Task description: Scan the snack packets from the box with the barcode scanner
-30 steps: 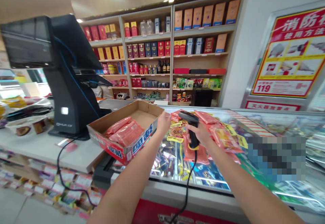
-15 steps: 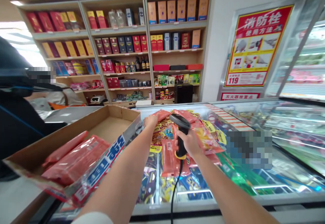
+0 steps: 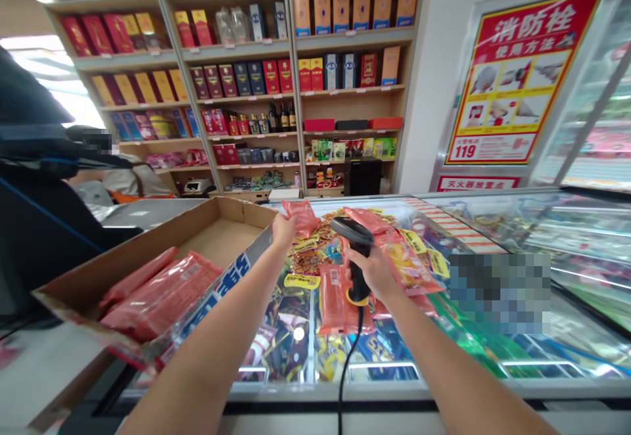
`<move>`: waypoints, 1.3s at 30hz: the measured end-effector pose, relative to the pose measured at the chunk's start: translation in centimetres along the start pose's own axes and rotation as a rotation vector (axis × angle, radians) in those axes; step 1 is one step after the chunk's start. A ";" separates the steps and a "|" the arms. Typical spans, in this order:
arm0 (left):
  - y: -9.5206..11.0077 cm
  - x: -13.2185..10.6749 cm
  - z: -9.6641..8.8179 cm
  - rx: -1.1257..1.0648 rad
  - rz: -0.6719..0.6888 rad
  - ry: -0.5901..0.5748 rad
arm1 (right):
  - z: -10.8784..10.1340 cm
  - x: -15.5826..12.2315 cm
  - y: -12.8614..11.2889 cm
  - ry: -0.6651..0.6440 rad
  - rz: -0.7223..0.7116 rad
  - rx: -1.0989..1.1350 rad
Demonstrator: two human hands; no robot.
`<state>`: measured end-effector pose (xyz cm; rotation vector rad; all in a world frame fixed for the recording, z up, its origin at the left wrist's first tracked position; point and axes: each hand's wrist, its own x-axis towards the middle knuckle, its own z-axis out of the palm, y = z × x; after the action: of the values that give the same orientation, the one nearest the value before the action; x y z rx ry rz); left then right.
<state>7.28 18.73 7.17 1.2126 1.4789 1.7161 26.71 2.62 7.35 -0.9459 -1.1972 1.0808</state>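
My right hand [image 3: 373,269] is wrapped round the handle of a black barcode scanner [image 3: 359,244], whose cord [image 3: 346,369] hangs toward me. Beyond the near wall of the cardboard box [image 3: 236,271], my left hand [image 3: 284,230] grips a red plastic packet [image 3: 302,217] by its left end. Several similar red packets lie on the glass top under and around the scanner, one flat packet [image 3: 331,300] just left of its handle. Brown-and-yellow snack bags [image 3: 311,255] spread between my hands. More red packets [image 3: 162,297] rest inside the box.
A glass-topped freezer [image 3: 290,372] with goods inside stretches before me to the right. Shelves of boxed bottles [image 3: 246,100] stand behind it. At left are a dark monitor-like shape [image 3: 34,211] and a person [image 3: 133,179], partly hidden. A red sign [image 3: 525,80] hangs on the wall.
My left hand has lifted the red packet and drawn it left toward the box. My right hand keeps the scanner in nearly the same place. The view has shifted slightly.
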 end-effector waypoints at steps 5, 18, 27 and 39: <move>1.3 -6.0 -5.3 -0.239 -0.116 -0.108 | 0.2 -0.5 -0.4 -0.118 0.024 0.030; -1.9 -8.7 -7.5 -0.336 -0.096 -0.080 | 0.3 -1.2 -0.7 -0.236 0.115 -0.099; -1.5 -9.0 -7.6 -0.366 -0.097 -0.086 | 0.4 -1.2 -0.5 -0.247 0.124 -0.085; -2.4 -8.4 -7.7 -0.292 -0.022 -0.057 | 0.3 -1.1 -0.6 -0.254 0.097 -0.099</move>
<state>3.74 8.57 2.73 1.0757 1.1550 1.7931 26.40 1.37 7.69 -0.9715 -1.4353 1.2561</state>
